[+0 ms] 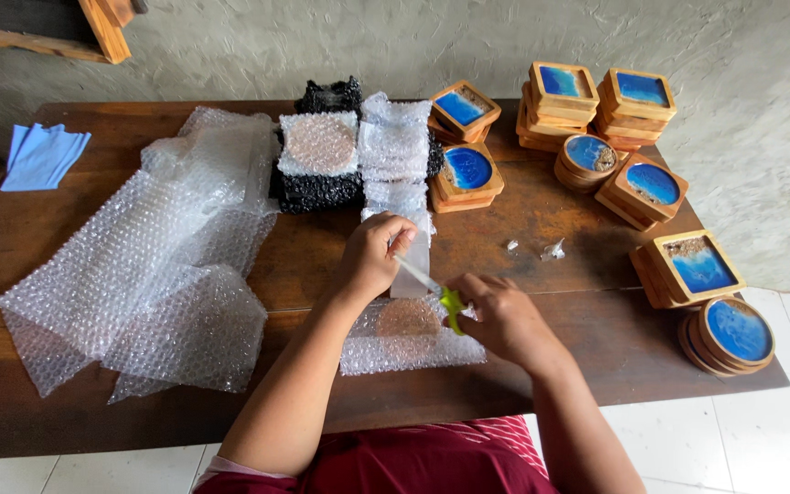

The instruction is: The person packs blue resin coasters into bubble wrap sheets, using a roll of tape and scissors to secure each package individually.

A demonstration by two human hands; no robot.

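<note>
My left hand (375,256) pinches the end of a strip of clear tape (413,272) stretched toward my right hand (500,316). My right hand grips a small green tape cutter (453,309). Both hands hover over a round coaster wrapped in bubble wrap (406,334) lying on the brown wooden table (541,220) at its near edge.
Loose bubble wrap sheets (139,265) cover the left of the table. Wrapped parcels (320,144) and black foam (317,190) sit at the back middle. Stacks of wooden coasters with blue resin (640,187) fill the right side. A blue cloth (40,155) lies far left.
</note>
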